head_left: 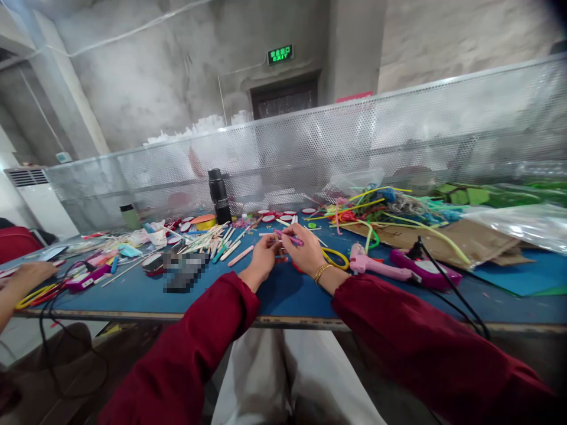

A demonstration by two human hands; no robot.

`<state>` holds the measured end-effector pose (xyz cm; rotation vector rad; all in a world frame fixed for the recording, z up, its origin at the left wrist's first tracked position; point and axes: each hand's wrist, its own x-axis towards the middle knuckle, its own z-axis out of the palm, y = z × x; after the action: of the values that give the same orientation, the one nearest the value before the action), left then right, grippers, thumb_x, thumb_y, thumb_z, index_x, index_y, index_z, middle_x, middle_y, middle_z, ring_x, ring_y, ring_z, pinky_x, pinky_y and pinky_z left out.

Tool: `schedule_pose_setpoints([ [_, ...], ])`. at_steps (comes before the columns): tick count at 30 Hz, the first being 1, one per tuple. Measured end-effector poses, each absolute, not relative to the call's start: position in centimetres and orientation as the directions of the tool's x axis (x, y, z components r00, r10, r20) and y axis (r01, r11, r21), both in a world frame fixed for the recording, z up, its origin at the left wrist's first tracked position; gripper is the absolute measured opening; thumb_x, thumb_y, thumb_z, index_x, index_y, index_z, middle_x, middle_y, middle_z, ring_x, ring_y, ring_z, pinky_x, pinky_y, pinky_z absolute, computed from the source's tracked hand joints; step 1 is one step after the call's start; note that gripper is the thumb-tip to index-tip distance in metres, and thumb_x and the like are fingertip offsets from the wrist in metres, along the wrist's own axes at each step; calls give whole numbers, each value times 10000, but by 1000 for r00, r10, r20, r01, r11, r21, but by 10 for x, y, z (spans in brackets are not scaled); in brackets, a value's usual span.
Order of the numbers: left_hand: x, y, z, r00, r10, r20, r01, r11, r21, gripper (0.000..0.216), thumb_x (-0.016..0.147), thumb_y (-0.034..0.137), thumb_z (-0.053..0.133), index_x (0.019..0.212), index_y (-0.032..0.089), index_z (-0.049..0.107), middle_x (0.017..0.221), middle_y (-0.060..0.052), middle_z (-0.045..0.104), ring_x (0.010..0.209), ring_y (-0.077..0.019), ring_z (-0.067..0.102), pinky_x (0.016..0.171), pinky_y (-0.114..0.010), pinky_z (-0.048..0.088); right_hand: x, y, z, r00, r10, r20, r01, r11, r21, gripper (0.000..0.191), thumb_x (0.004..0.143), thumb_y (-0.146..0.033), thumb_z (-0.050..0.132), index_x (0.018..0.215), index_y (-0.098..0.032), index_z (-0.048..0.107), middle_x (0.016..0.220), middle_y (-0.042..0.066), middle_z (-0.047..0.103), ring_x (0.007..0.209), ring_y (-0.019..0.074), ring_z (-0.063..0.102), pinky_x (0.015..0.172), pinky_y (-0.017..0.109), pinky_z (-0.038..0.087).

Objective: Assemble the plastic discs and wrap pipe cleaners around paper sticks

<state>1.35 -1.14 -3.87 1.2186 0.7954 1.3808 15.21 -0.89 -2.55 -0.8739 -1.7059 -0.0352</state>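
Note:
My left hand (264, 258) is closed in a pinch above the blue table, close against my right hand. What its fingertips hold is too small and too hidden to name. In my right hand (306, 251), the fingers are closed on a thin purple pen-like stick (292, 239), its tip pointing at the left fingertips. A yellow loop (336, 258) lies beside my right wrist, with a red piece partly hidden under the hand. Left of my left hand, a pale pink stick (241, 256) rests among other pastel sticks (217, 242).
A pink hand tool (381, 265) and a purple corded device (425, 268) lie at right. Tangled colourful strips (390, 206) pile behind them. A black bottle (219, 198) stands at the back; a blurred dark object (186, 273) lies left. Another person's hand (29, 277) is far left.

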Motion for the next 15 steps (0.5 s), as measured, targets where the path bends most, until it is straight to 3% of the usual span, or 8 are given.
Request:
schedule_pose_setpoints([
  [15,15,-13,-35,89,973,214,-291,-180,940,246,796,279,798,974,174,664,923,-45,695,667,-129,650,637,-293,580,154,-13,-21,-55,534,844,542,726,-424,95,903,-300,572,837,-260,629,822,32,718,776,212,649,714,324,455],
])
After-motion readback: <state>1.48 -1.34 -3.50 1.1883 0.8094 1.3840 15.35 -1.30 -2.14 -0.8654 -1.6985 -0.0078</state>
